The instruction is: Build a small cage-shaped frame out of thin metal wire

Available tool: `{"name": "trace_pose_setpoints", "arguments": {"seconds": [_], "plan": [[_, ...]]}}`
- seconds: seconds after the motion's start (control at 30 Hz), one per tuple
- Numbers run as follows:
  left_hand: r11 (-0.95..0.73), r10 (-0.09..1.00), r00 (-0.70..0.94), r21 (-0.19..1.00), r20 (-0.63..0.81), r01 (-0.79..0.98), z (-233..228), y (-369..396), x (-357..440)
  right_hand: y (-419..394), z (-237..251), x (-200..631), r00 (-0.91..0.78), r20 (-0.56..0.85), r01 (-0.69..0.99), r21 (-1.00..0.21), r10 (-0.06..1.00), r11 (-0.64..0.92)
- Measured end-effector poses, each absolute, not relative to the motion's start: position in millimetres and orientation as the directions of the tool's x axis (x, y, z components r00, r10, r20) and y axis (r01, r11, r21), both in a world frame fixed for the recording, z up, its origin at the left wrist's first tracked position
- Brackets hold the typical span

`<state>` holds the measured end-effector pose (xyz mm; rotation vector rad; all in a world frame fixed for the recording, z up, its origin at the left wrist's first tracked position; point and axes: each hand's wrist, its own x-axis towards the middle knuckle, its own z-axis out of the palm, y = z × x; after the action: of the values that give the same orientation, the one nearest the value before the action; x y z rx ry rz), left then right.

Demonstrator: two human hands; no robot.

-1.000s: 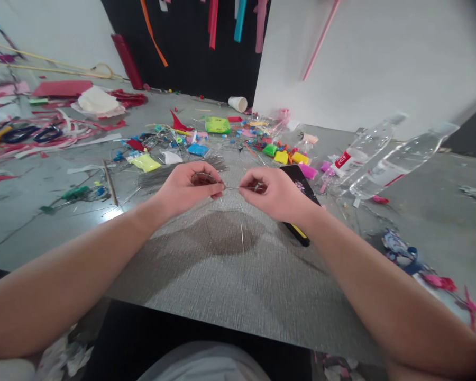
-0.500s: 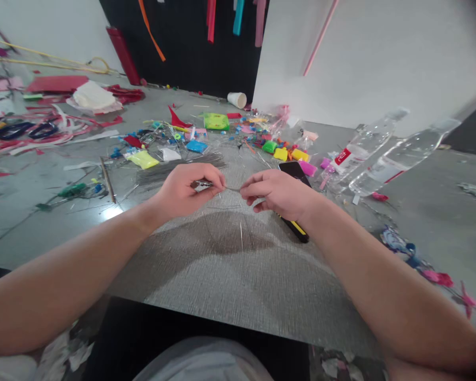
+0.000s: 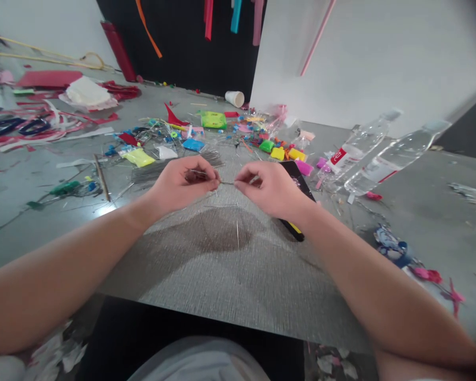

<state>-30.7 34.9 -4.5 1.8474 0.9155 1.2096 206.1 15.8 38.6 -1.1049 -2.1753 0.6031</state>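
While both forearms reach in from the near edge, the scene reads as follows:
Table: grey, textured top, near edge in front of the person, cluttered toward the far edge.
Bottles: two clear plastic ones lying toward the far right, side by side, labels red and white.
Left hand: above table centre, fingers curled, thumb and fingertips pinched on left end of wire.
Right hand: just right of the left hand, pinched on the wire's right end; other fingers curled in.
Phone: black, flat on table, partly hidden under right hand and wrist, yellow strip at its near end.
Wire bundle: grey straight wires lying behind the left hand, toward the far left.
Colour blocks: small green, yellow, pink pieces behind the phone, near far edge.
Cup: white paper, on its side at the far edge.
Wire: thin, metal, held off the table between the two hands, roughly level; short span visible between the fingertips.
Loose wire: single strand on the table below the hands.
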Motion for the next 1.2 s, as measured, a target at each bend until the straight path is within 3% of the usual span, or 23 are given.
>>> {"name": "trace_pose_setpoints", "arguments": {"seconds": [0.07, 0.17, 0.23, 0.27, 0.33, 0.4, 0.47, 0.57, 0.73, 0.83, 0.97, 1.07, 1.13, 1.2], "plan": [[-0.378, 0.898, 0.269, 0.923, 0.348, 0.067, -5.3, 36.8, -29.0, 13.8, 37.3, 205.6, -0.523, 0.439, 0.567, -0.462, 0.731, 0.682], [-0.194, 0.935, 0.281, 0.975, 0.216, -0.106, -6.3, 39.2, -26.6, 11.2, 32.9, 205.1, -0.633, 0.479, 0.609, -0.178, 0.608, 0.773], [-0.089, 0.944, 0.299, 0.981, 0.139, -0.173, -7.1, 40.1, -25.5, 11.5, 28.6, 204.7, -0.658, 0.475, 0.611, -0.116, 0.584, 0.783], [-0.082, 0.946, 0.298, 0.982, 0.131, -0.171, -7.5, 40.3, -25.2, 12.7, 26.4, 204.3, -0.636, 0.484, 0.609, -0.163, 0.601, 0.777], [-0.171, 0.943, 0.277, 0.982, 0.187, -0.082, -7.9, 39.9, -25.3, 16.5, 23.1, 203.2, -0.513, 0.470, 0.596, -0.407, 0.718, 0.692], [-0.321, 0.923, 0.246, 0.945, 0.296, 0.066, -7.4, 38.5, -26.3, 20.9, 22.3, 201.9, -0.390, 0.263, 0.517, -0.731, 0.883, 0.446], [-0.454, 0.883, 0.228, 0.870, 0.410, 0.192, -5.9, 36.3, -27.7, 23.8, 24.3, 201.0, -0.360, -0.039, 0.361, -0.927, 0.932, 0.101], [-0.580, 0.813, 0.244, 0.766, 0.528, 0.277, -3.2, 32.7, -29.8, 24.3, 29.6, 201.0, -0.396, -0.236, 0.128, -0.971, 0.887, -0.202], [-0.628, 0.777, 0.283, 0.714, 0.562, 0.308, -1.3, 30.3, -31.0, 23.0, 29.7, 202.4, -0.430, -0.244, -0.001, -0.963, 0.869, -0.271], [-0.571, 0.817, 0.273, 0.778, 0.508, 0.263, -1.8, 32.0, -30.4, 24.4, 25.7, 201.9, -0.394, -0.196, 0.050, -0.980, 0.898, -0.192], [-0.411, 0.894, 0.275, 0.894, 0.355, 0.182, -1.9, 34.0, -27.9, 25.4, 22.7, 202.3, -0.376, -0.020, 0.295, -0.950, 0.926, 0.100], [-0.359, 0.918, 0.255, 0.911, 0.305, 0.203, -1.5, 33.3, -24.8, 23.9, 19.9, 202.9, -0.389, 0.231, 0.550, -0.718, 0.892, 0.426], [-0.362, 0.921, 0.236, 0.904, 0.310, 0.227, -1.9, 32.4, -23.3, 22.0, 16.7, 202.2, -0.444, 0.420, 0.626, -0.487, 0.792, 0.609], [-0.396, 0.910, 0.234, 0.881, 0.341, 0.259, -3.2, 31.5, -22.7, 19.7, 13.6, 200.4, -0.506, 0.501, 0.642, -0.324, 0.702, 0.695]]}}
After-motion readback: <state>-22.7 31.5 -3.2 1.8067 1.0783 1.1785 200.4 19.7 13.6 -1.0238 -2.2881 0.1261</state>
